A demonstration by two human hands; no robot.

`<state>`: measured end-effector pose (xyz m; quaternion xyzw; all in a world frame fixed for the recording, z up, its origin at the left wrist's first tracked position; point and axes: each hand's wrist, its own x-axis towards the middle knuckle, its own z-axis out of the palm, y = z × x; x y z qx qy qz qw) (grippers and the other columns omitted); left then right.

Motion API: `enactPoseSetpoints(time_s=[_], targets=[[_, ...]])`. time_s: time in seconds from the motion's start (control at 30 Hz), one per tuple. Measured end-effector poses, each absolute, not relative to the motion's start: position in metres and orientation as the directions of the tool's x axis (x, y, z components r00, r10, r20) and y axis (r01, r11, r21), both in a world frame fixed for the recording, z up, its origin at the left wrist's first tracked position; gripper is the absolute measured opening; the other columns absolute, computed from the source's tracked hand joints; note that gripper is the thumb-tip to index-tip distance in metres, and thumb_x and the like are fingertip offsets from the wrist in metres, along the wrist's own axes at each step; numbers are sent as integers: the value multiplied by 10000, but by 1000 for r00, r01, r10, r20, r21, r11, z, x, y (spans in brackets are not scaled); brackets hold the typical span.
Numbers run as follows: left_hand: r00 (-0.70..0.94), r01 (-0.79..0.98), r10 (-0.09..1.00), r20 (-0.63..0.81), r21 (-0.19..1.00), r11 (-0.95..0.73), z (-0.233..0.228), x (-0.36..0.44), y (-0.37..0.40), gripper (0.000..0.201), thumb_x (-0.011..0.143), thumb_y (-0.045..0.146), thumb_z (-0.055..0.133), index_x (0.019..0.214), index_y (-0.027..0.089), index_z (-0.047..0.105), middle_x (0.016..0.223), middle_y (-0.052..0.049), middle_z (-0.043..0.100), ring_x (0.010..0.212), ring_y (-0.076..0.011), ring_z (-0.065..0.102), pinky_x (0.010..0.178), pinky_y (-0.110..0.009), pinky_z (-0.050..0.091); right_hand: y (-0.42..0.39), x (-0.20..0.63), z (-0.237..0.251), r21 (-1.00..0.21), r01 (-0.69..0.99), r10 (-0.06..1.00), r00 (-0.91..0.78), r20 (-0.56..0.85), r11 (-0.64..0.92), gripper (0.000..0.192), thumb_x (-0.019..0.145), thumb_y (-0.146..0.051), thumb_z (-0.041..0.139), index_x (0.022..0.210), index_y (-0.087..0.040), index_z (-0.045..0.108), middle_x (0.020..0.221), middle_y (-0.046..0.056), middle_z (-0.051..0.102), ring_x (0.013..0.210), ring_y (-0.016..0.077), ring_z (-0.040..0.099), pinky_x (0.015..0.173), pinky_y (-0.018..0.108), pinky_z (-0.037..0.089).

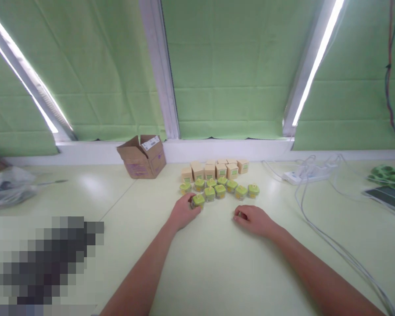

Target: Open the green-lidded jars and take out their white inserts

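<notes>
My left hand [183, 212] is closed around a small clear jar with a green lid [198, 200], at the front left of a cluster of similar jars. Several more of these green-lidded jars [220, 190] stand in loose rows just beyond it. Behind the jars sit several small tan cardboard boxes [210, 171] with green labels. To the right, my right hand [255, 219] rests on the table with its fingers curled in towards the thumb. No object shows in it, and it lies apart from the jars.
An open brown carton [145, 159] stands at the back left. A white power strip [311, 174] with trailing cables [335, 245] lies to the right, near a dark flat device [388, 198] and a green bumpy item [390, 176]. Plastic bags [9, 186] lie far left.
</notes>
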<state>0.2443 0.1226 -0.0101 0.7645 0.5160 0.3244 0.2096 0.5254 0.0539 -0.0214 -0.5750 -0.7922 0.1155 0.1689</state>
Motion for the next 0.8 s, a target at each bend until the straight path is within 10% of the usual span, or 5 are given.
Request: enactPoseSetpoints(time_s=[0.4,0.8], targets=[[630,440,736,248,666,-602,6,281,74,391,635,173,661,1017,187,581,909,-4,561,757,-117,498,681,-229,417,37,500,-2,-537,705,882,-429,197,463,269,910,-414,424,903,-171,541,754,15,572,670,121,486,622,229,325],[719,403,663,208,652,-642,5,281,72,395,631,177,642,1022,187,586,893,-12,548,761,-126,495,685,-234,409,38,491,-9,-400,736,837,-492,238,546,347,959,-419,311,811,-166,497,781,37,563,716,124,492,675,240,334]])
